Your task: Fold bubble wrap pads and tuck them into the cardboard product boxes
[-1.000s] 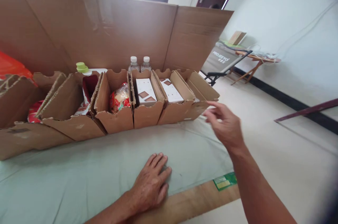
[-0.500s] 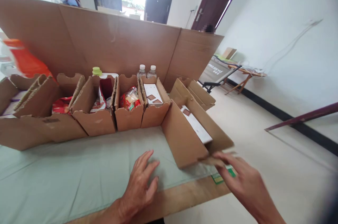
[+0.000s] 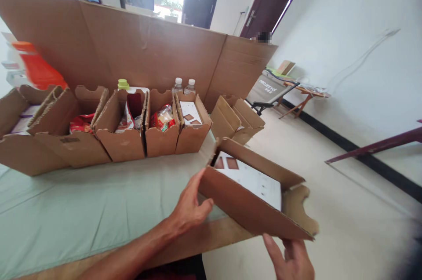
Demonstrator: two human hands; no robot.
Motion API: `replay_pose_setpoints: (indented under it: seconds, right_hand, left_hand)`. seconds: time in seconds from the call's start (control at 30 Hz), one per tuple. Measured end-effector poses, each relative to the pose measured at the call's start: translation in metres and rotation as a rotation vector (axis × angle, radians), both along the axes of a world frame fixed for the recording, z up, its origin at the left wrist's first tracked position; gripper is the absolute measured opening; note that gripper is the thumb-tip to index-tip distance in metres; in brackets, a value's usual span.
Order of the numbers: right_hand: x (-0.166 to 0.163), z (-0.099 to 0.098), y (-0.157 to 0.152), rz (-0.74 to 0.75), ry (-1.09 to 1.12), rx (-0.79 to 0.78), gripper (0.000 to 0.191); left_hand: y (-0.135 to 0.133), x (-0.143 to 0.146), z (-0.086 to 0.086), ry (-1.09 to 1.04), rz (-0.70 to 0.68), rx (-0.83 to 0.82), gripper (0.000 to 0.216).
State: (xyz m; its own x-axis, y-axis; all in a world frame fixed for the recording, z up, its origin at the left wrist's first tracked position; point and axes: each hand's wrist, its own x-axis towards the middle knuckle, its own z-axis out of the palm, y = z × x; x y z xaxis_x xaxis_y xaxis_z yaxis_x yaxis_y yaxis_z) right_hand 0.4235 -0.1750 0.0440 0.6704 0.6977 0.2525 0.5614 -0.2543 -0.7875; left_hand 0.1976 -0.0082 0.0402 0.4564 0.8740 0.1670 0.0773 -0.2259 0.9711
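Both my hands hold an open cardboard box (image 3: 244, 205) lifted off the table at its near right corner. Inside it lies a flat white package (image 3: 253, 181) with brown squares. My left hand (image 3: 189, 207) grips the box's left end, thumb against the side. My right hand (image 3: 292, 260) supports the box from below at the right end, fingers curled under it. A row of similar open cardboard boxes (image 3: 125, 139) stands on the green cloth (image 3: 99, 209) of the table.
The row holds snack packs (image 3: 162, 118), another white package (image 3: 190, 115) and a green-capped bottle (image 3: 123, 84). Two water bottles (image 3: 183, 86) stand behind it before a tall cardboard screen (image 3: 138, 51). One open box (image 3: 235, 119) sits at the table's right end. A folding chair (image 3: 273, 91) stands on the floor.
The box with the white package came out of the row, off the table toward me. My left hand rose from the cloth and took its left end; my right hand went under it.
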Motion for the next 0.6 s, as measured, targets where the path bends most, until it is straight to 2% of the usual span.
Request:
replay_pose_setpoints:
  seconds: [0.13,0.23,0.37,0.6]
  right_hand:
    - [-0.051,0.012,0.068,0.233,0.002,0.077,0.04]
    - [-0.086,0.01,0.122,0.43,0.064,0.133,0.039]
    - [-0.109,-0.001,0.166,0.487,0.153,0.176,0.041]
    - [-0.102,-0.017,0.179,0.455,0.191,0.08,0.043]
  left_hand:
    - [-0.02,-0.072,-0.012,0.009,0.342,0.007,0.072]
    - [-0.015,-0.112,-0.012,0.017,0.545,0.009,0.071]
    - [0.003,-0.133,-0.016,0.001,0.629,0.006,0.069]
    - [0.016,-0.135,-0.04,0.05,0.577,-0.023,0.06]
